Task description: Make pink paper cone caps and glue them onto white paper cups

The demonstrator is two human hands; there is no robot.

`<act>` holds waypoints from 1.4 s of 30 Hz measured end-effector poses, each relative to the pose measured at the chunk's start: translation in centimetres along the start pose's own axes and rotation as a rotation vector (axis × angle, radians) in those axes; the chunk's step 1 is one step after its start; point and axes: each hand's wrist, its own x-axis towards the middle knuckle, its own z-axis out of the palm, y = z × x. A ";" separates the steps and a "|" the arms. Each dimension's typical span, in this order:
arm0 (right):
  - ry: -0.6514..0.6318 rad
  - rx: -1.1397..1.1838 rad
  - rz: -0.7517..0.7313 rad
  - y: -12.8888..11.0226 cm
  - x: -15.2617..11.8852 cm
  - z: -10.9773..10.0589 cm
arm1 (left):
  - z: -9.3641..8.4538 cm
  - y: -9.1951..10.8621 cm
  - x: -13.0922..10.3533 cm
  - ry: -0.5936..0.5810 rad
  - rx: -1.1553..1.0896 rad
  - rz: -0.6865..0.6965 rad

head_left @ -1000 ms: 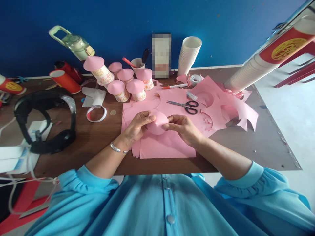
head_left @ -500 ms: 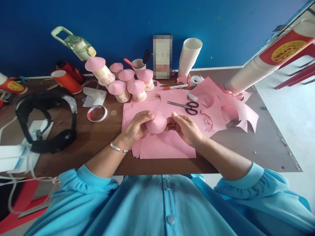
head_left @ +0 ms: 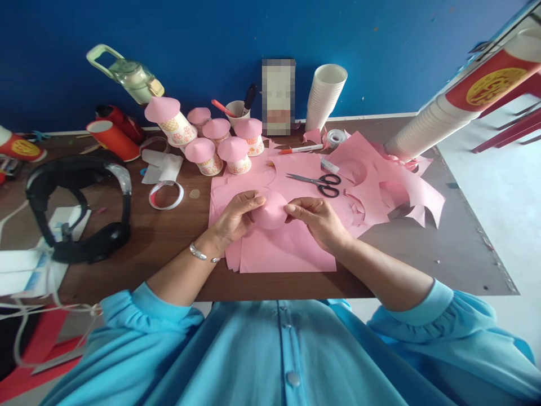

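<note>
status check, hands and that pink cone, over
Left hand and right hand both pinching pink paper cone. Held just above pink sheets. Scissors behind, apart.

A craft workspace: a brown table (head_left: 169, 237) against a blue wall (head_left: 211, 34); pink paper sheets (head_left: 287, 254) at its near edge; scissors (head_left: 316, 181) mid-table; capped paper cups (head_left: 220, 148) and a white cup stack (head_left: 323, 96) along its far edge.
</note>
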 end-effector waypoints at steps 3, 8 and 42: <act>-0.028 0.066 0.026 0.2 0.0 0.0 | 0.0 0.1 0.0 0.018 -0.046 0.002; -0.035 0.119 0.044 0.6 0.2 -0.1 | 0.1 0.2 -0.1 0.030 -0.040 0.004; -0.113 0.111 0.143 0.3 -0.1 0.1 | 0.5 -0.2 -0.2 -0.059 0.104 -0.053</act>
